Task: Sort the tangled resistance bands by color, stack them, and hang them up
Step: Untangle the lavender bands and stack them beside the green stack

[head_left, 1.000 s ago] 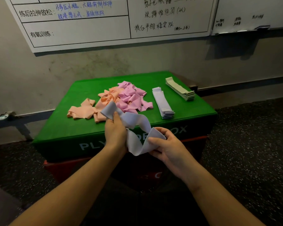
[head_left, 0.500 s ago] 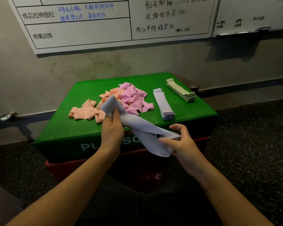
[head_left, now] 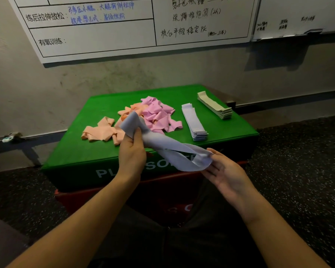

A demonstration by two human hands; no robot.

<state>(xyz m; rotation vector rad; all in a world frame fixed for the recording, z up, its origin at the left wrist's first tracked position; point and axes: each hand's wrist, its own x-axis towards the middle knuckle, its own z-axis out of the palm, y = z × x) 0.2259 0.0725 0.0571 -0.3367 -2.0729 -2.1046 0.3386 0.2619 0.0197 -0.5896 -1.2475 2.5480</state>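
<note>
Holding a pale lavender elastic resistance band (head_left: pixel 162 149) over the near edge of the green padded box (head_left: pixel 81 151), my left hand (head_left: pixel 132 153) pinches its far end, fingers hidden behind. My right hand (head_left: pixel 224 171) lies nearly open under the twisted near loop. The band covers part of the box's lettering.
</note>
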